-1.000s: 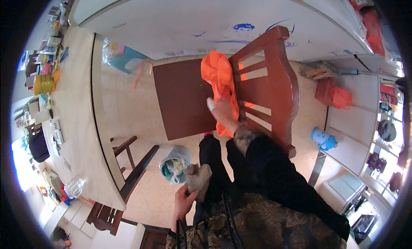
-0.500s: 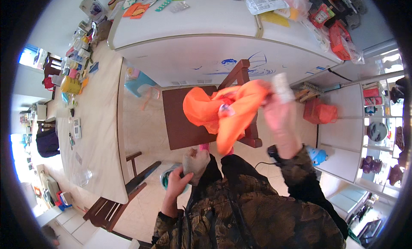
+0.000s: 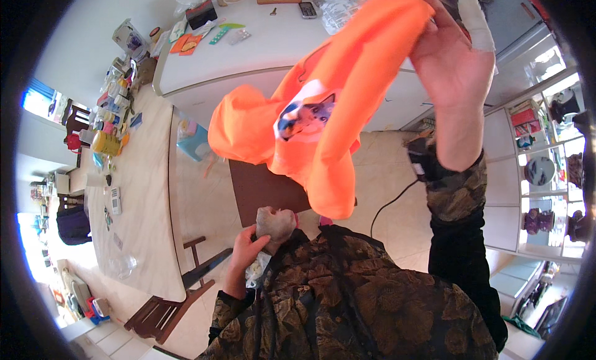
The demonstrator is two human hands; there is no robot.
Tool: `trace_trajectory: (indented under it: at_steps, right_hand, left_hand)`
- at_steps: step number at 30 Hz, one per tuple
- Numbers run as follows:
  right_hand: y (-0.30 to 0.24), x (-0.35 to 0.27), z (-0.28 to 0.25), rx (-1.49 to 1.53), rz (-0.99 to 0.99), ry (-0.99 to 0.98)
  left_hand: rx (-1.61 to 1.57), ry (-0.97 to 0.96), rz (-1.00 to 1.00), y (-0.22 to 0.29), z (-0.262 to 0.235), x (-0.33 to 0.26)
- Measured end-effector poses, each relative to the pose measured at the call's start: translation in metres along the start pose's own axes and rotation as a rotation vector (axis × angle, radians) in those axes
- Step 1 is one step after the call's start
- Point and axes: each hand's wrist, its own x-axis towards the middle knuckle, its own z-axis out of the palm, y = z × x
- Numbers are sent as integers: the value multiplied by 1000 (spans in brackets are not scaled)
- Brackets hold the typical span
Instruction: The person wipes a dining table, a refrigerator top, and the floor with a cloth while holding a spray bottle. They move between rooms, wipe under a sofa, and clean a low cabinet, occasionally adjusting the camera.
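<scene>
Orange cloth [image 3: 335, 105] hangs in the air in front of the person, raised high by the right hand [image 3: 450, 68]. It looks like a small garment with a picture of an animal printed on a white patch near its middle. The right hand grips its upper edge, fingers curled over the fabric and thumb pressing from the near side; one finger wears a white bandage [image 3: 477, 21]. The cloth droops down and to the left from that grip, its lower folds hanging above a dark brown chair seat [image 3: 257, 186] on the floor.

The left hand [image 3: 248, 248] sits low, close to the person's chest, closed around a small pale crumpled thing [image 3: 275, 222] that I cannot identify. Its fingers wrap the underside of that thing. It is well apart from the orange cloth.

The person wears a dark patterned jacket [image 3: 347, 298] with a camouflage-like cuff on the right sleeve. A black cable [image 3: 388, 208] runs across the tiled floor near the right forearm.

A long pale table [image 3: 143, 192] stretches along the left, crowded with bottles and small items at its far end. A white counter [image 3: 261, 43] curves across the top, holding a phone, packets and coloured bits. Shelves [image 3: 540, 161] with ornaments stand on the right.
</scene>
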Motion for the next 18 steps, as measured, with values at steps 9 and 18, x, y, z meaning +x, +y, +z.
trace_trajectory:
  at_steps: [9,18]
  right_hand:
    - [-36,-115,-299,-715,63,1150]
    - [164,-227,-287,-891,701,585]
  left_hand:
    - [4,3,-16,3,-2,-2]
    - [-5,36,-71,16,-6,4]
